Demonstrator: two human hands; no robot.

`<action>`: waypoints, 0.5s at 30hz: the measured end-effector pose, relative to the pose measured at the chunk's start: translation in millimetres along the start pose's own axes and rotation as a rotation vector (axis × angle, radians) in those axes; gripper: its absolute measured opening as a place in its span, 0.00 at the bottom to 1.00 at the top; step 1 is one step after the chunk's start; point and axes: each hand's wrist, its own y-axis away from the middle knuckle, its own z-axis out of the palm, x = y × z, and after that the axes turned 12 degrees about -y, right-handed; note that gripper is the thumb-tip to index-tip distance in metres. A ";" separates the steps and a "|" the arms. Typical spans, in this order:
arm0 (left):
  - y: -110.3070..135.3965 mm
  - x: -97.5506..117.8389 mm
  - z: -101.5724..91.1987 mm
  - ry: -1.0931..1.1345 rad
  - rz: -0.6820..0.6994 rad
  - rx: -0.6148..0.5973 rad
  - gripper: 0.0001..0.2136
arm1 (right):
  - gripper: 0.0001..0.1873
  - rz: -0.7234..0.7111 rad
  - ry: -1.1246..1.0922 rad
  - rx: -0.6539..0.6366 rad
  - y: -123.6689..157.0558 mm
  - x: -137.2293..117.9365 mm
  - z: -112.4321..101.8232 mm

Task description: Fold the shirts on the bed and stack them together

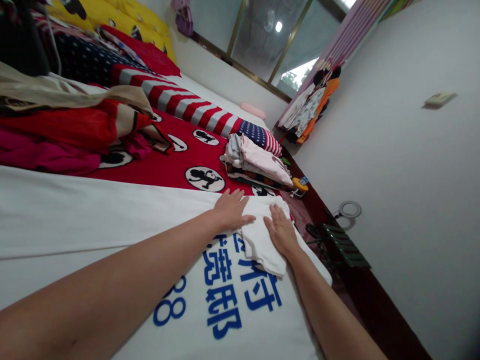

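Note:
A small piece of white folded cloth [262, 245] lies on a large white sheet [138, 300] printed with blue characters. My left hand [231, 209] rests flat at the cloth's left edge, fingers spread and pointing away from me. On the cloth's right side lies my right hand [280, 230], palm down with the fingers stretched out. Neither hand grips anything. What kind of garment the white cloth is, I cannot tell. Just beyond my hands sits a stack of folded clothes [258, 162], with a pale pink piece on top.
A red bedspread [168, 165] with round monkey prints covers the bed. Loose red and magenta clothes [67, 130] are heaped at the left. A striped bolster [187, 105] lies behind. At right stand a green slatted chair [345, 245] and a ring light [350, 209]; clothes hang by the window [270, 40].

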 end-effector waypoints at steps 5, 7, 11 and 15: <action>2.6 -8.1 6.3 -0.127 0.021 -0.137 0.35 | 0.32 0.067 0.024 -0.078 -0.2 4.8 10.9; 3.6 -5.1 5.9 -0.149 0.023 -0.121 0.34 | 0.32 0.082 0.042 -0.089 -1.3 1.7 8.2; 11.1 3.1 0.5 -0.207 -0.036 -0.083 0.33 | 0.33 0.138 0.089 -0.063 2.4 -10.7 -0.2; 45.7 -3.8 -13.6 -0.262 -0.080 -0.123 0.31 | 0.35 0.161 0.132 -0.032 21.5 -15.3 -10.7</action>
